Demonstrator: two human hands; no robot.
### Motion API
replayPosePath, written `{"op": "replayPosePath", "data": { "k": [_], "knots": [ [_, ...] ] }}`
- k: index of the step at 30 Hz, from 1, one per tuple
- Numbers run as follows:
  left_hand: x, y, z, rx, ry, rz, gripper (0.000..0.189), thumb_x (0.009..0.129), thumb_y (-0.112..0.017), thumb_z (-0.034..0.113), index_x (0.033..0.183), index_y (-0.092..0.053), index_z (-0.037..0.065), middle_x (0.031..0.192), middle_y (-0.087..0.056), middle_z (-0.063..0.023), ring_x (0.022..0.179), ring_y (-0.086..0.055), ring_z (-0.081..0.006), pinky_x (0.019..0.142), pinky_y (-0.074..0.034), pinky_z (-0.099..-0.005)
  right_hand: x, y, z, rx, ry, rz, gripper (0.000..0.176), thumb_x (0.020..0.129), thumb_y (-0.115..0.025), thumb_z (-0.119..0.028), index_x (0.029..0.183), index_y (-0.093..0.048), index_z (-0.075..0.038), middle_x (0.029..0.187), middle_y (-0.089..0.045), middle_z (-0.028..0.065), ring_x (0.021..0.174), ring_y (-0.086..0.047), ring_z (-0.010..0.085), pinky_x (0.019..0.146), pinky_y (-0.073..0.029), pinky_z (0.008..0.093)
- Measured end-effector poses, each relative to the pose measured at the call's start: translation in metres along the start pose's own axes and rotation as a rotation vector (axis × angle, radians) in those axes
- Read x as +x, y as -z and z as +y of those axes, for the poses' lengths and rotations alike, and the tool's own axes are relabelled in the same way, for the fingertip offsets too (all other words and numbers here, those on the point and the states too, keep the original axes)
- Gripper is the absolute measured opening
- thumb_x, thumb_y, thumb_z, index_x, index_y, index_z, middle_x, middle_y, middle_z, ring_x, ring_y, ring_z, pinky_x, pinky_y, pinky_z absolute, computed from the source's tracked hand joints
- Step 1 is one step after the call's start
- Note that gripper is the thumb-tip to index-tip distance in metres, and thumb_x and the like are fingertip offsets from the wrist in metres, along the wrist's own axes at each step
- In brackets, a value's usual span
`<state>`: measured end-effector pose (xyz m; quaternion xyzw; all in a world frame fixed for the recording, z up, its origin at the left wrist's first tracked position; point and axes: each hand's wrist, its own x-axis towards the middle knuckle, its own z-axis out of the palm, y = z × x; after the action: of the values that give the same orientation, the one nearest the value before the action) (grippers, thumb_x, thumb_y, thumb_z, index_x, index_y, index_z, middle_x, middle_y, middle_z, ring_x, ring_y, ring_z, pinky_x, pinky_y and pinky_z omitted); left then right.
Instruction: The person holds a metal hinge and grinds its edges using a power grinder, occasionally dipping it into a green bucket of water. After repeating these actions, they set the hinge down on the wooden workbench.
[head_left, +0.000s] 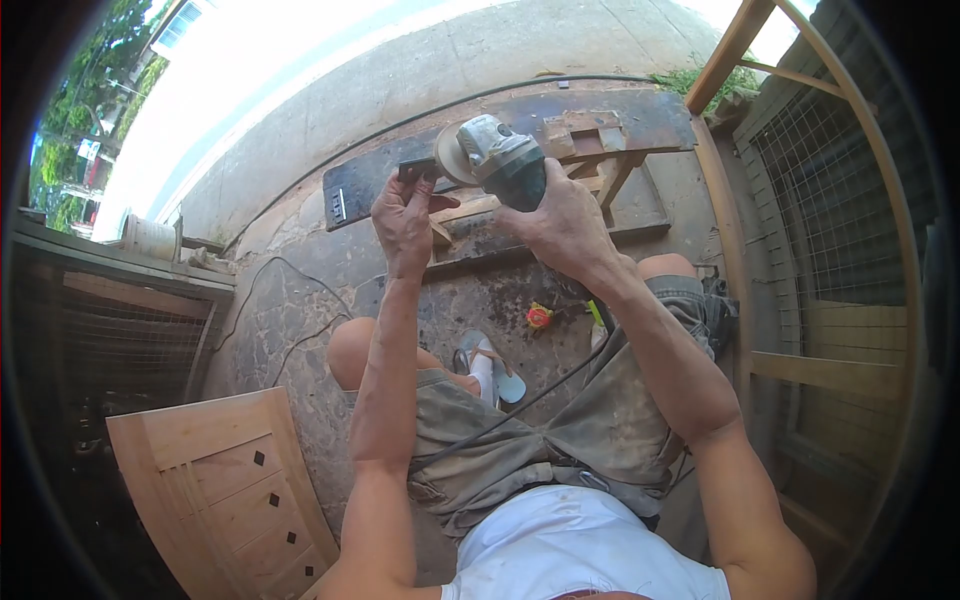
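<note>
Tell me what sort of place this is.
Probably a small roadside woodworking shop: the right hand holds a disc power tool, a wooden panel with dark diamond shapes is at lower left, and pavement lies just beyond.

Strong daylight comes from the open side at the top, bleaching the road (290, 70) to a white glare, while the wire cage (120, 330) at left sinks into dim shadow. The wide lens bows the wooden post (726, 215) at right, and black rounds off the corners. Fine detail on the grinder (497, 150) looks slightly soft.
</note>
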<state>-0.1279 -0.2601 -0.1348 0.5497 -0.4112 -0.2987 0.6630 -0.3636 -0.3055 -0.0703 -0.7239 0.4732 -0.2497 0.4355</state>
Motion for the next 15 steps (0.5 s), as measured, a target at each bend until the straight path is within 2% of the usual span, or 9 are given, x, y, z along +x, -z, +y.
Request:
{"op": "replayPosePath", "data": {
  "k": [4,10,15],
  "knots": [
    [-0.002,-0.006,0.001,0.012,0.034,-0.003,0.024,0.113,-0.072,0.019,0.124,-0.073,-0.003,0.108,-0.083,-0.0108,0.083,-0.082,-0.0194,0.071,-0.067,-0.0303,-0.001,-0.007,0.001,0.002,0.052,0.022,0.075,0.083,-0.082,-0.039,0.133,-0.058,0.011,0.101,-0.078,0.0313,0.101,-0.080,0.0469,0.095,-0.061,0.0521],
    [0.000,-0.004,-0.004,0.030,0.039,0.005,0.023,0.113,-0.072,0.019,0.125,-0.073,-0.001,0.107,-0.083,-0.0103,0.083,-0.082,-0.0189,0.071,-0.067,-0.0301,0.001,-0.004,0.003,0.004,0.021,-0.004,0.076,0.083,-0.082,-0.040,0.133,-0.058,0.011,0.102,-0.078,0.0313,0.102,-0.080,0.0470,0.095,-0.061,0.0524],
    [0.002,0.003,-0.010,-0.019,-0.013,-0.011,0.023,0.112,-0.074,0.017,0.126,-0.073,-0.001,0.112,-0.084,-0.0123,0.081,-0.082,-0.0195,0.071,-0.068,-0.0309,0.001,0.001,0.004,-0.020,-0.010,-0.013,0.074,0.084,-0.082,-0.039,0.133,-0.059,0.012,0.104,-0.078,0.0321,0.103,-0.080,0.0467,0.096,-0.061,0.0520]
  ]
}}
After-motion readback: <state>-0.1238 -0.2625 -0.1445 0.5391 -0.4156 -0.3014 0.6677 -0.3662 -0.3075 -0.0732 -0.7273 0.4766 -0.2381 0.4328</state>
